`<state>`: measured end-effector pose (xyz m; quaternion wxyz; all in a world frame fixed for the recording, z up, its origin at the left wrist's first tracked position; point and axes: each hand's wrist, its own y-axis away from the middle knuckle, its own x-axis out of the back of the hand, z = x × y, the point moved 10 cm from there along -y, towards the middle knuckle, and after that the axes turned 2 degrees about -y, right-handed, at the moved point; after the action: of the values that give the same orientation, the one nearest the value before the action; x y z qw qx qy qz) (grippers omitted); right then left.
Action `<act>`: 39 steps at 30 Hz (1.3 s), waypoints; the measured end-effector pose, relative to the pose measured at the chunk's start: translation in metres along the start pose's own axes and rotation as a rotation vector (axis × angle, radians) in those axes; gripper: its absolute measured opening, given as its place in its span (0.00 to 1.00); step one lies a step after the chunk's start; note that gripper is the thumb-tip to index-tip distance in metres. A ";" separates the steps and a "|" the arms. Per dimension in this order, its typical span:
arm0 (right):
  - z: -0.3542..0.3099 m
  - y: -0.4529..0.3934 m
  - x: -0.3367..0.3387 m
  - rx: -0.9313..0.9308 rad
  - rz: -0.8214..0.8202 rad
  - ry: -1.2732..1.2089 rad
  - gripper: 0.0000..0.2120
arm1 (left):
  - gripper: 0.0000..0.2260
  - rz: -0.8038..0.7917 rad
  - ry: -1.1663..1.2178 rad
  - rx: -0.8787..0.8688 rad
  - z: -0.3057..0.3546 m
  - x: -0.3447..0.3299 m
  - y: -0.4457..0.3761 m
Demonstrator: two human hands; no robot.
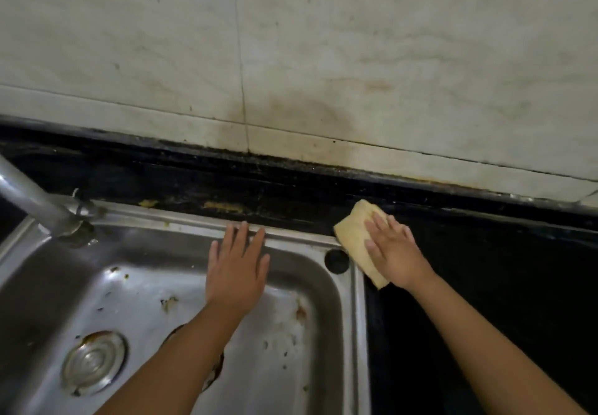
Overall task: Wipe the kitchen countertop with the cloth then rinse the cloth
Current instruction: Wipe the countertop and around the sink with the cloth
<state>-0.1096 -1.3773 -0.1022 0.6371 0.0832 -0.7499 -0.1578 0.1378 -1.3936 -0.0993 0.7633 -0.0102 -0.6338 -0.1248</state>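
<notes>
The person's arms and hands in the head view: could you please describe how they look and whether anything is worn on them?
Both forearms are bare for as far as the picture shows them; no sleeve, cuff or glove appears. The left hand and the right hand show no ring, watch or bracelet. The dim light and soft focus hide the fingernails and any fine marks.

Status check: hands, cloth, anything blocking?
Right hand flat on cloth, at counter by sink corner. Left hand open on sink rim. Nothing blocking.
</notes>
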 end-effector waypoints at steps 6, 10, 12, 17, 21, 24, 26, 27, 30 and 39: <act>0.110 0.017 0.022 -0.517 0.091 -0.013 0.25 | 0.34 0.090 0.110 -0.007 0.009 -0.001 0.010; 0.059 -0.021 0.019 -0.512 0.079 -0.179 0.25 | 0.24 0.088 0.103 0.019 0.004 -0.001 -0.001; 0.029 -0.032 0.012 -0.461 0.070 -0.190 0.26 | 0.24 0.114 0.107 0.006 0.004 0.000 -0.002; -0.070 -0.046 -0.010 -0.126 -0.057 -0.138 0.28 | 0.24 0.125 0.085 -0.008 0.002 -0.014 0.003; -0.096 -0.046 -0.009 0.142 -0.120 -0.108 0.24 | 0.25 0.120 0.007 -0.021 0.009 -0.007 0.000; -0.049 -0.038 -0.005 0.102 -0.134 -0.095 0.23 | 0.24 0.028 -0.053 -0.034 0.011 -0.007 -0.010; -0.003 -0.019 -0.006 0.001 -0.123 -0.095 0.24 | 0.26 -0.026 -0.059 -0.013 0.009 -0.009 -0.009; 0.020 -0.007 -0.006 -0.064 -0.107 -0.104 0.23 | 0.26 -0.027 -0.051 -0.013 0.011 -0.008 -0.009; 0.061 0.024 -0.009 -0.210 -0.113 -0.131 0.22 | 0.26 -0.052 -0.042 -0.042 0.020 -0.014 -0.006; -0.105 -0.037 -0.010 0.309 -0.264 -0.048 0.21 | 0.29 0.209 0.181 0.107 -0.031 -0.011 0.022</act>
<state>-0.0080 -1.4225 -0.1092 0.5724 0.2739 -0.7627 -0.1249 0.1706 -1.3757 -0.1130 0.8257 -0.0240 -0.5634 -0.0112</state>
